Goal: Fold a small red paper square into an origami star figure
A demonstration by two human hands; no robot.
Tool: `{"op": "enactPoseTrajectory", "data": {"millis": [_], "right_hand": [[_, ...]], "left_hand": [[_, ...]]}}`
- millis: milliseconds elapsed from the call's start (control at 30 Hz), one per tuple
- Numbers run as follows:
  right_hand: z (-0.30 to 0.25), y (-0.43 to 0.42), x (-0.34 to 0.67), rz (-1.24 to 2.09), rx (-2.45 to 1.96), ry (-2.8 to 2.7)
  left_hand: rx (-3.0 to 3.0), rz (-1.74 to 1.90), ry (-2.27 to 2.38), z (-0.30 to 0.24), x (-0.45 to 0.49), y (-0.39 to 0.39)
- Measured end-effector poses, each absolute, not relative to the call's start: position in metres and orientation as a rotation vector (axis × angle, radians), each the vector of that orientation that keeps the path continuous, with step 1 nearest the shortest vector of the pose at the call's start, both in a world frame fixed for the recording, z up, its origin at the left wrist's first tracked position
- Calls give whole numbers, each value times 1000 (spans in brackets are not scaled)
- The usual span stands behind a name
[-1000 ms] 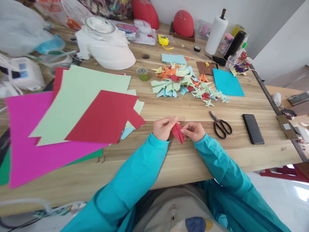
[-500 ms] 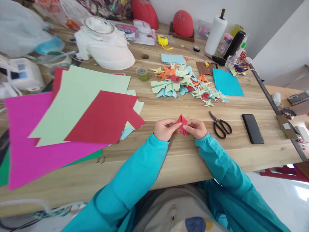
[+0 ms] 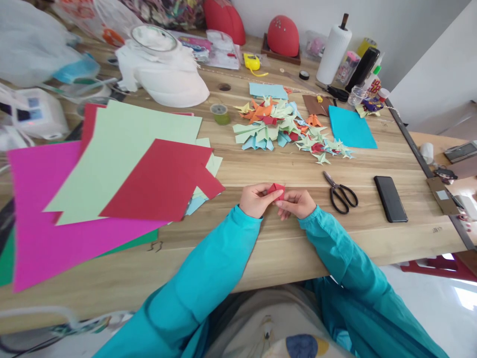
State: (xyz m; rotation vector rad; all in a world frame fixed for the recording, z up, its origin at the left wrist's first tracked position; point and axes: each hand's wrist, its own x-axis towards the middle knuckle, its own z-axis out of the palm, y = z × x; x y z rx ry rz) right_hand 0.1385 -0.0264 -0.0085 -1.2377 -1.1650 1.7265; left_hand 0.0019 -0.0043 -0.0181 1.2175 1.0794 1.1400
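One small folded red paper (image 3: 276, 188) is pinched between the person's two hands, just above the wooden surface (image 3: 283, 253). The left hand (image 3: 254, 200) has its thumb pressed over the paper's front; the right hand (image 3: 301, 204) has its thumb and fingertips closed at the paper's lower right edge. The hands nearly meet, and bright teal sleeves (image 3: 208, 258) reach back from both wrists.

To the right of the hands lie black-handled scissors (image 3: 336, 187), their blades pointing away from the person, and further right is a dark phone (image 3: 391, 199) lying flat. To the left of the hands, well apart from them, is a pile of loose sheets: a large red sheet (image 3: 160, 181) on top, pale green sheets (image 3: 122, 144) under it, then a magenta sheet (image 3: 48, 199) with a green sheet (image 3: 134, 242) showing below.

Straight beyond the hands is a heap of folded paper pieces (image 3: 274, 130) in pale green, orange, red, yellow and light blue. Beyond the hands to the right, near that heap, lies blue paper (image 3: 352, 127). Past the heap are light blue paper (image 3: 268, 91) and, further off, a yellow tape measure (image 3: 252, 61). Far beyond the left hand sits a white cap (image 3: 175, 82).
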Motion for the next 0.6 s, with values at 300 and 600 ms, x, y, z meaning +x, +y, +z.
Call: {"op": "enactPoseTrajectory", "data": {"millis": [300,600], "right_hand": [[-9,-29,138,1780,-1276,-1144],[-10,-29,140,1763,-1209,-1201]], "left_hand": [[1160,1170,1115,-17,-1,0],[1091,1099,1136,-20,-4,0]]}}
